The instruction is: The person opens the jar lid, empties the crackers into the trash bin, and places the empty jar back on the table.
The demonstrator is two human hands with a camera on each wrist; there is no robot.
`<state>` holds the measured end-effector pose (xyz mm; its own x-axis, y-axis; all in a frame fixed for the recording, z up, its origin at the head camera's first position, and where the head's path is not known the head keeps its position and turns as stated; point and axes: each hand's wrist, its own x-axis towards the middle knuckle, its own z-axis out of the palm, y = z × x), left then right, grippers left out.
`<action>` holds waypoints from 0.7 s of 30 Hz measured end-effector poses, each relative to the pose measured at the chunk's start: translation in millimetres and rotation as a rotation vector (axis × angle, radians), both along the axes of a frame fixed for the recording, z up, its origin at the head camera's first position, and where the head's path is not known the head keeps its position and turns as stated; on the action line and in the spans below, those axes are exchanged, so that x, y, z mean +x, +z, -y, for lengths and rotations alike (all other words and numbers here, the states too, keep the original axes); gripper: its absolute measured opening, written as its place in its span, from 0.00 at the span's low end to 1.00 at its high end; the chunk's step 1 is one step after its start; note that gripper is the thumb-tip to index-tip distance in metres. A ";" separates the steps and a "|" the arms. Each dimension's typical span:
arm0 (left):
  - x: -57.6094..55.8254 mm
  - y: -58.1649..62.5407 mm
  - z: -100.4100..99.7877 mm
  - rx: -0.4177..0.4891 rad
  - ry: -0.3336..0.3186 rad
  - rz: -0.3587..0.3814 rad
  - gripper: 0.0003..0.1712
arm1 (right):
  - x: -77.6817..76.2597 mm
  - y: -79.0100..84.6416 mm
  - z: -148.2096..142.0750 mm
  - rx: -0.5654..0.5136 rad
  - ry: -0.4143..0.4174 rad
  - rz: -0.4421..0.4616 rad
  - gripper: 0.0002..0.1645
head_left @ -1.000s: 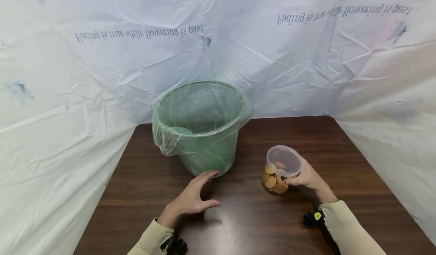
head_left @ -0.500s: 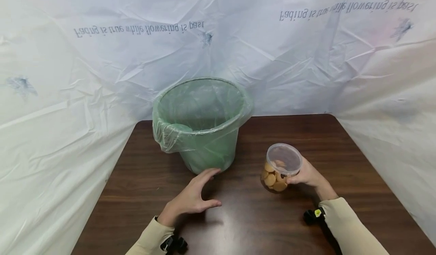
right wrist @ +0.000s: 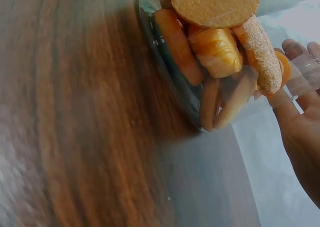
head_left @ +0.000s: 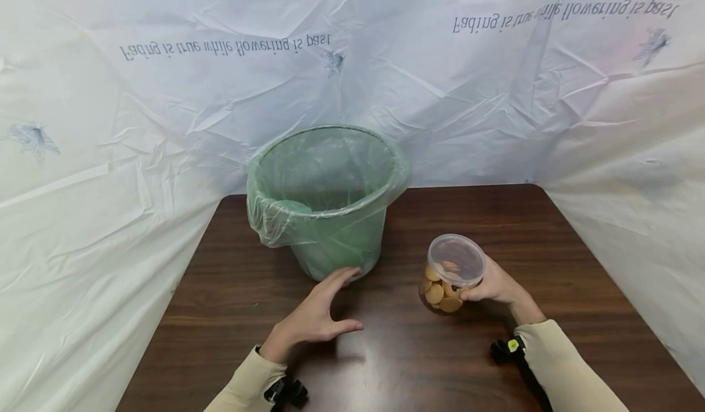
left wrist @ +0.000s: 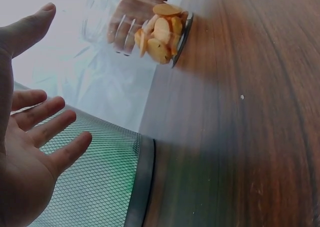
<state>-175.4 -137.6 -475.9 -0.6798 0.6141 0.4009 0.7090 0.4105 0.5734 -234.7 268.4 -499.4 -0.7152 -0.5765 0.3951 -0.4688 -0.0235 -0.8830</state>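
Observation:
My right hand point(head_left: 498, 284) grips a clear plastic jar point(head_left: 457, 259) from its right side, thumb at the front. Round golden biscuits point(head_left: 437, 292) fill its lower part, and the jar leans a little over the table. In the right wrist view the biscuits point(right wrist: 215, 7) show through the wall, with fingers behind the plastic. My left hand point(head_left: 311, 323) holds nothing, its thumb and fingers spread apart in front of the waste bin point(head_left: 352, 240). From the left wrist, the bin's mesh side point(left wrist: 95, 172) appears behind that hand point(left wrist: 30, 157).
A thin green bag point(head_left: 275, 222) lines the bin and folds over its rim. Both stand on a dark brown wooden table point(head_left: 220, 289). White sheeting point(head_left: 440, 93) with printed lettering hangs behind and along both sides.
The view has tilted slightly, so the bin and table sit a bit higher. My left hand has shifted slightly right and toward the bin; the right hand still holds the jar nearly in place.

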 end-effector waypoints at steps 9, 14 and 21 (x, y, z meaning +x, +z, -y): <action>-4.2 -2.8 -2.9 0.003 0.020 0.000 0.55 | 1.9 -4.8 4.9 0.039 -0.036 -0.059 0.64; -4.3 -3.7 -4.6 -0.013 0.036 0.006 0.55 | 4.6 -3.3 10.5 0.043 -0.049 -0.065 0.63; -4.1 -3.9 -6.5 -0.004 0.022 0.005 0.54 | 6.1 -2.3 15.8 0.063 -0.057 -0.077 0.63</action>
